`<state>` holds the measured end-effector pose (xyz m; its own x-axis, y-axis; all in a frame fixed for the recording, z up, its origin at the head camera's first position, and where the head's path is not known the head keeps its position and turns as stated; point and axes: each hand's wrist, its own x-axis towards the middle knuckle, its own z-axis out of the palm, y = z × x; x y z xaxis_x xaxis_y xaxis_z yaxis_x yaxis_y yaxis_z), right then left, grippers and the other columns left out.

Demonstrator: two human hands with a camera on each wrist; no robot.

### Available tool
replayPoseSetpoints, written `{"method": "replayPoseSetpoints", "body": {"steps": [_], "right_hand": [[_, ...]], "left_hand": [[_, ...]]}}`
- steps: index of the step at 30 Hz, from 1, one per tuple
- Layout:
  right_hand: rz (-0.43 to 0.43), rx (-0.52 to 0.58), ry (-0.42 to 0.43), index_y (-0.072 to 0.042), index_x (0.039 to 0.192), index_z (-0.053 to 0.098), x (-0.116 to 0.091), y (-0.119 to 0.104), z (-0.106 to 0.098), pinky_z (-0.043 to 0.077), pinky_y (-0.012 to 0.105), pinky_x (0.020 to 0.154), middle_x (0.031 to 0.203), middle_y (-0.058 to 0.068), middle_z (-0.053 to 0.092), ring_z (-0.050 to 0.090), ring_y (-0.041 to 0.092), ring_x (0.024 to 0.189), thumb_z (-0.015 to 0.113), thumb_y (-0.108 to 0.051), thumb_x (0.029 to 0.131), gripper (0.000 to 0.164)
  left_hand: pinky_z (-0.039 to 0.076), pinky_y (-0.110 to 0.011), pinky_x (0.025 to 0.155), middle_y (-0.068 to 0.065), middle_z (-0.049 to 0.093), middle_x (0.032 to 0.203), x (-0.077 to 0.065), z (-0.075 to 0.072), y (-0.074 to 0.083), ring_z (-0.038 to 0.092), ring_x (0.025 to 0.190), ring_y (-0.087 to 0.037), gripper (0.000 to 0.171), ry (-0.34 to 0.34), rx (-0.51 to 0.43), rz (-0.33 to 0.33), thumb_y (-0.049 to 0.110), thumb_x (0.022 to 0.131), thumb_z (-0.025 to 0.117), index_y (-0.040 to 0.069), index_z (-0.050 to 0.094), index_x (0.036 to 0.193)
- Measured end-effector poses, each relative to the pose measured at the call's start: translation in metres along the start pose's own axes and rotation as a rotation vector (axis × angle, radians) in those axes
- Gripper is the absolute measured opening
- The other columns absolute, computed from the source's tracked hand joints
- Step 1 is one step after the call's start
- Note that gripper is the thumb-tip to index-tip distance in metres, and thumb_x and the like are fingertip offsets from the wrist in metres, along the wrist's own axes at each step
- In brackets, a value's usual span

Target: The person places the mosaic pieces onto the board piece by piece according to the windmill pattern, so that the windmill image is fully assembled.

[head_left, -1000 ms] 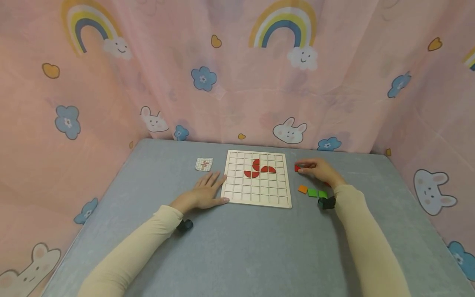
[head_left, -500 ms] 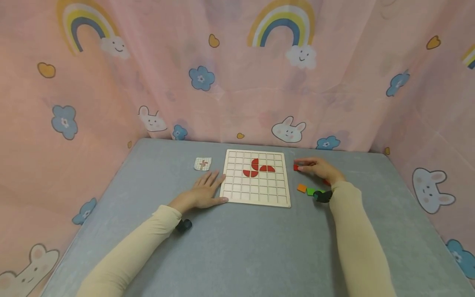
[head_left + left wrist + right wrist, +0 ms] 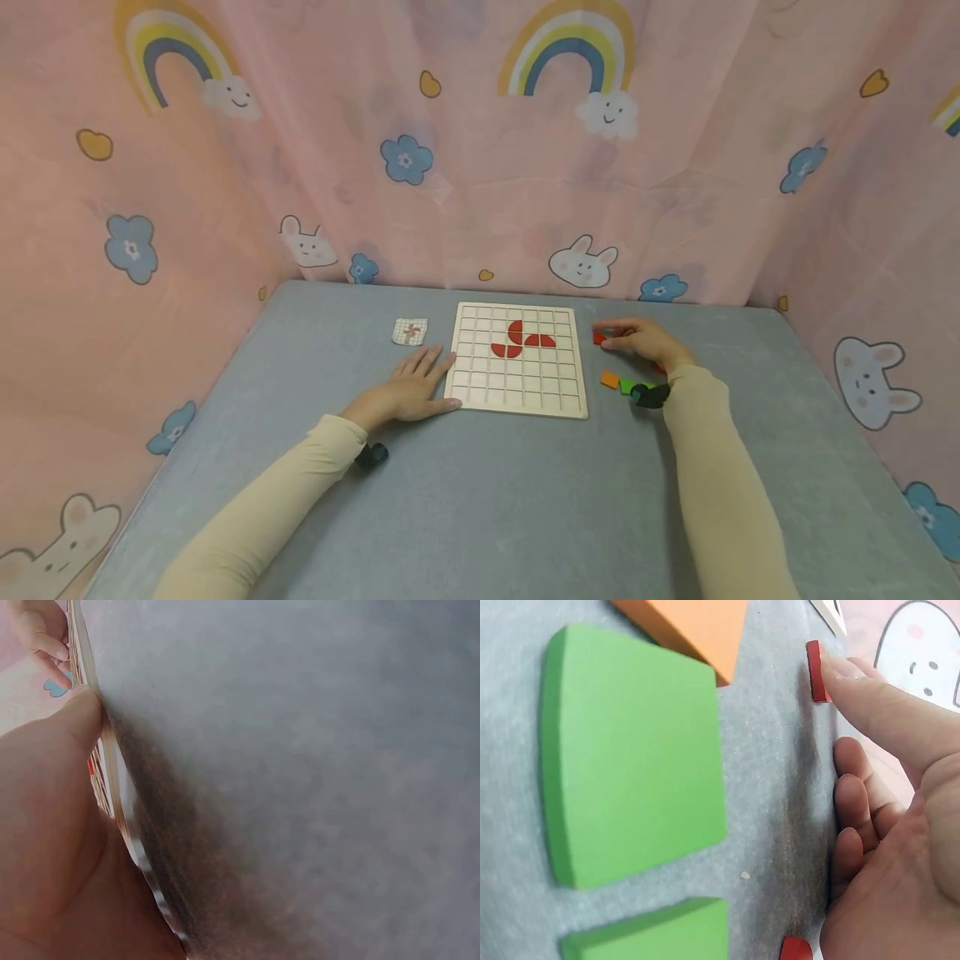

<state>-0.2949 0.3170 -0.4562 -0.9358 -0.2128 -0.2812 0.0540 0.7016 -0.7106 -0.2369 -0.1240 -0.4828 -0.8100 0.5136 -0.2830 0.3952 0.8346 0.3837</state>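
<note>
In the head view my left hand (image 3: 408, 392) lies flat, fingers spread, its thumb and fingertips at the left edge of a pale wooden grid board (image 3: 525, 387). Red quarter-round pieces (image 3: 516, 332) sit in several of the board's squares. To the right of the board, my right hand (image 3: 648, 343) pinches a small red piece (image 3: 597, 338) on the table between thumb and index finger. In the right wrist view the thumb is on that red piece (image 3: 817, 671), and the other fingers are curled close over the cloth.
Near my right wrist lie an orange tile (image 3: 610, 380), green tiles (image 3: 626, 387) and another red piece (image 3: 658, 367). A small pattern card (image 3: 410, 332) lies left of the board. A pink printed curtain (image 3: 480, 192) rises behind the grey table (image 3: 465, 500).
My right wrist and forearm have shifted slightly left, covering more of the green tiles, while the fingers stay at the red piece. My left hand stays at the board.
</note>
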Motion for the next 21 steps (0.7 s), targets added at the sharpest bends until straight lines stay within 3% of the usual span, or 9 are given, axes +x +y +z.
{"method": "replayPoseSetpoints", "body": {"steps": [10, 21], "right_hand": [[-0.001, -0.011, -0.002, -0.007, 0.154, 0.056, 0.0024, -0.0011, -0.0003, 0.032, 0.066, 0.118, 0.156, 0.034, 0.042, 0.042, 0.049, 0.136, 0.068, -0.018, 0.104, 0.053], [0.0, 0.005, 0.054, -0.007, 0.149, 0.062, 0.0046, 0.0012, 0.006, 0.031, 0.065, 0.116, 0.152, 0.032, 0.046, 0.042, 0.047, 0.133, 0.072, -0.018, 0.102, 0.05]], "left_hand": [[0.001, -0.06, 0.13, -0.018, -0.006, 0.178, 0.0007, 0.0007, -0.0003, -0.009, 0.164, -0.041, 0.09, 0.001, 0.023, -0.003, 0.053, 0.108, 0.053, 0.013, 0.005, 0.172], [0.0, -0.059, 0.13, -0.014, -0.007, 0.179, 0.0034, 0.003, -0.0024, -0.01, 0.164, -0.039, 0.092, -0.006, 0.046, -0.01, 0.061, 0.107, 0.05, 0.017, 0.003, 0.173]]}}
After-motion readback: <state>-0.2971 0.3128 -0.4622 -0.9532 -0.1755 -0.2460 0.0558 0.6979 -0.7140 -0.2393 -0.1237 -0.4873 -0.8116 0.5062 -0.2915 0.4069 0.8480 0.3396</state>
